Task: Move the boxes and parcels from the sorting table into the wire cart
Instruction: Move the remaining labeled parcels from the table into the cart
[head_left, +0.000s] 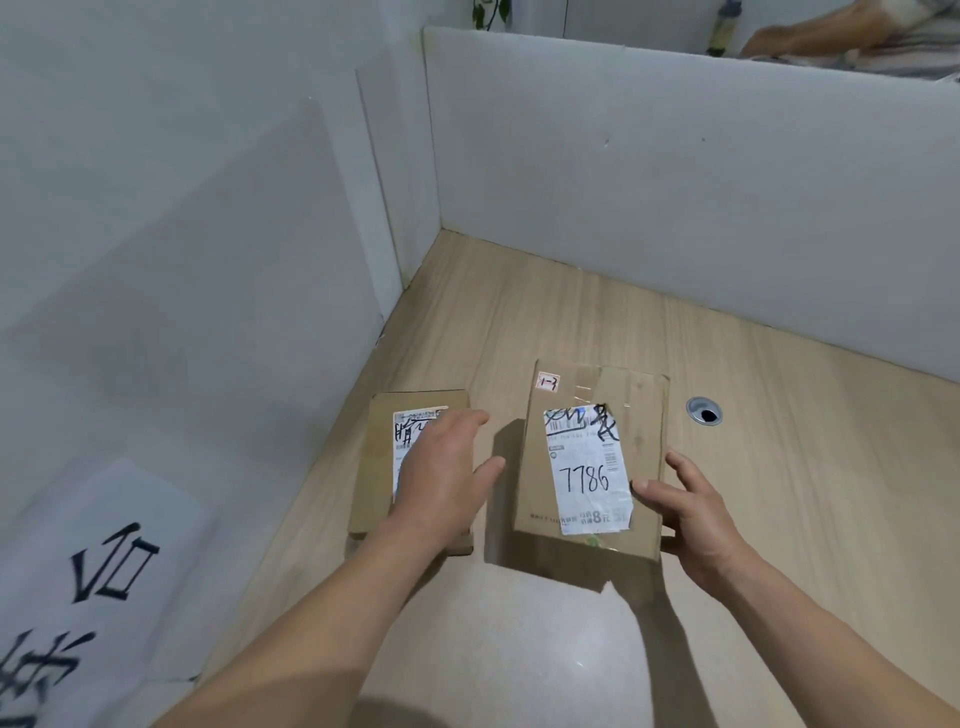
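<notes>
Two cardboard boxes stand on the wooden sorting table (779, 467). The larger box (644, 415) on the right bears a white label with "7786" written on it. My right hand (691, 514) holds this box at its near right corner, thumb on the top face and fingers along the right side. The smaller flat box (379, 467) lies to the left, by the table's left edge. My left hand (447, 473) hovers over the smaller box with fingers straight and spread, thumb pointing toward the larger box. No wire cart is in view.
White partition panels (675, 182) wall the table at the back and left. A round cable hole (704, 411) sits in the tabletop right of the larger box. A white sheet with black characters (93, 571) hangs at the lower left. Another person's arm (810, 31) shows beyond the back panel.
</notes>
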